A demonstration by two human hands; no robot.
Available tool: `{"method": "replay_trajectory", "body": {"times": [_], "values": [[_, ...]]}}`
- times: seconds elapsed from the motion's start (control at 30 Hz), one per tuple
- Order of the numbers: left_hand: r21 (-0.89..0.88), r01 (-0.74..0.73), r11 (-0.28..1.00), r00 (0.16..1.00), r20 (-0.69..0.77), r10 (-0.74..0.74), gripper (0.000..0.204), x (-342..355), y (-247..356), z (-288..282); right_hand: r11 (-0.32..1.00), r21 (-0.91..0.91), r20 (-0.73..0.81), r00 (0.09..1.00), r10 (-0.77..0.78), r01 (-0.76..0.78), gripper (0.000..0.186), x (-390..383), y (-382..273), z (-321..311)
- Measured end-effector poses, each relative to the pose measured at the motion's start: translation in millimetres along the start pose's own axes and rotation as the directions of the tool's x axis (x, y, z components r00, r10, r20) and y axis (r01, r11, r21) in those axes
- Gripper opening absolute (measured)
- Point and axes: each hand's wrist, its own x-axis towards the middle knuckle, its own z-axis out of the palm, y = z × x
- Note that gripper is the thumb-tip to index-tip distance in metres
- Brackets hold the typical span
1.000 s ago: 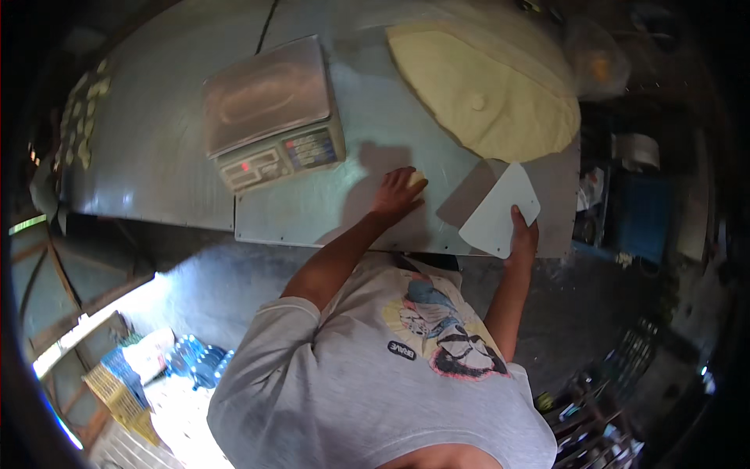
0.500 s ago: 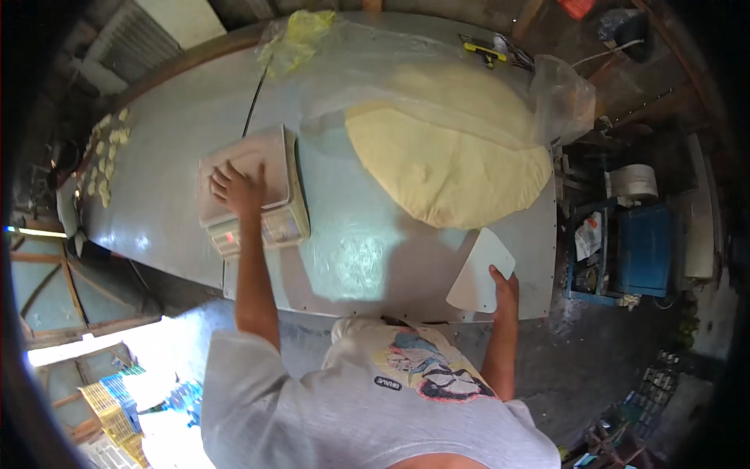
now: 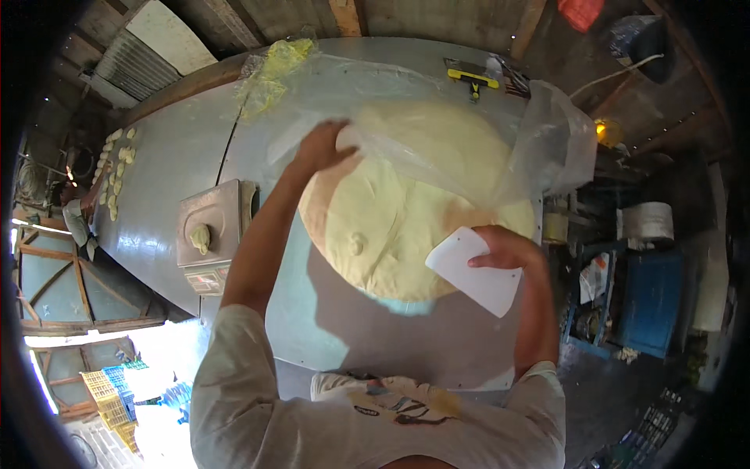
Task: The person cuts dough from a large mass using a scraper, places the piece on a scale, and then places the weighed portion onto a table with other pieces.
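Minding the sheet (image 3: 402, 159), scraper (image 3: 491, 288) and scale (image 3: 222, 205)

Dough (image 3: 391, 219) is a big slab, centre of frame, far part under the clear sheet. Your left hand (image 3: 322, 147) is upper centre, fingers bent at the sheet's edge; blurred, can't tell if they grip it. Your right hand (image 3: 509, 248) grasps the scraper, right of centre, thumb on its face.

Risks, my call:
- Sheet: if it clings to the dough and you tug fast, it could pull up the skin or tear. If it slips from your fingers, it could flop back over the bare part.
- Scraper: its left corner overlaps the dough in view; contact can't be told. Dip your right wrist carelessly and that corner could nick the slab.
- Scale: left of centre, just beside your left forearm in view. Swing that elbow left and you might bump it; the lump (image 3: 201, 238) on its pan sits loose and could roll off.
- Dough edge: lower edge lies near the front of the table (image 3: 375, 336). Lean or drag toward yourself and it could stretch that way.
- Shadow: yours falls below the dough, lower centre, so you may misjudge the edge there.
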Motion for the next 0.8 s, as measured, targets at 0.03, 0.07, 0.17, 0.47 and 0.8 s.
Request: {"method": "replay_trajectory", "body": {"times": [0.03, 0.07, 0.17, 0.47, 0.8], "values": [[-0.019, -0.031, 0.999, 0.996, -0.089, 0.029, 0.069, 29, -6, -4, 0.997, -0.070, -0.022, 1.000, 0.011, -0.012, 0.050, 14, 10, -20], [0.078, -0.016, 0.997, 0.997, -0.074, 0.022, 0.073, 56, -12, -6, 0.991, -0.134, -0.044, 0.999, 0.024, -0.030, 0.052, 29, 24, -42], [0.218, 0.058, 0.974, 0.998, 0.009, -0.061, 0.079, 114, 17, 29, 0.977, -0.195, -0.336, 0.942, 0.016, -0.086, 0.043, 72, 75, -127], [-0.858, 0.061, 0.510, 0.923, -0.147, -0.357, 0.033, 127, -25, 51, 0.933, 0.358, -0.788, 0.521, 0.327, -0.044, 0.041, 87, 179, -165], [-0.818, 0.426, 0.388, 0.780, 0.114, -0.615, 0.071, -126, -164, 76, 0.261, 0.897, -0.425, 0.535, 0.730, 0.356, 0.061, 30, -10, 67]]}}
